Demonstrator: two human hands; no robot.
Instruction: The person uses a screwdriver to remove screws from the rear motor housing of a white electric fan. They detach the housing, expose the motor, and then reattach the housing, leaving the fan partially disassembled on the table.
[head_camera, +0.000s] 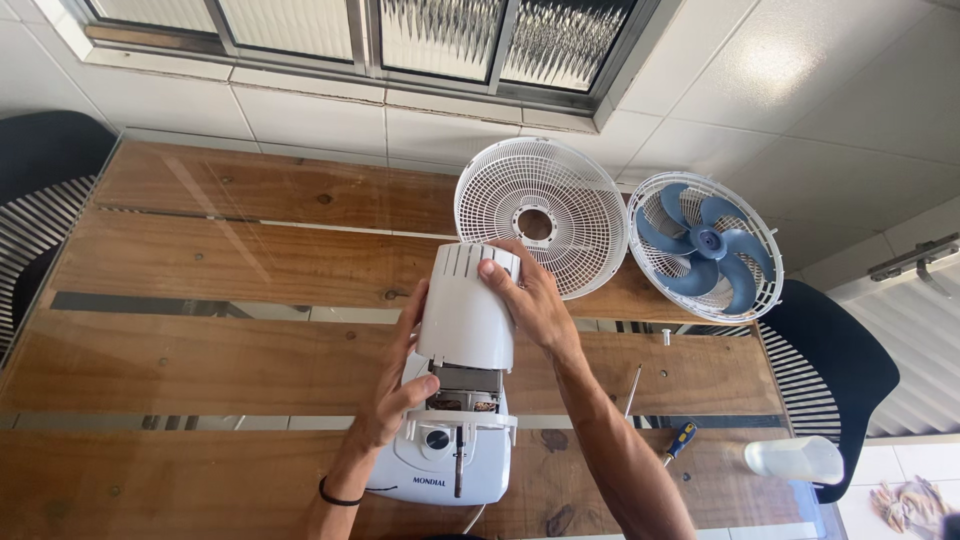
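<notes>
Head view: white motor cover (468, 308) sat over the fan body (447, 462), long axis running away from the wearer. Right hand (530, 298) clasped its far top; left hand (392, 392) gripped the near left edge. Rear grille (541, 228) lay beyond the cover.

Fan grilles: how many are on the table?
2. One empty white grille lies beyond the hands; the other grille, right of it, holds the blue blades. No others show.
</notes>
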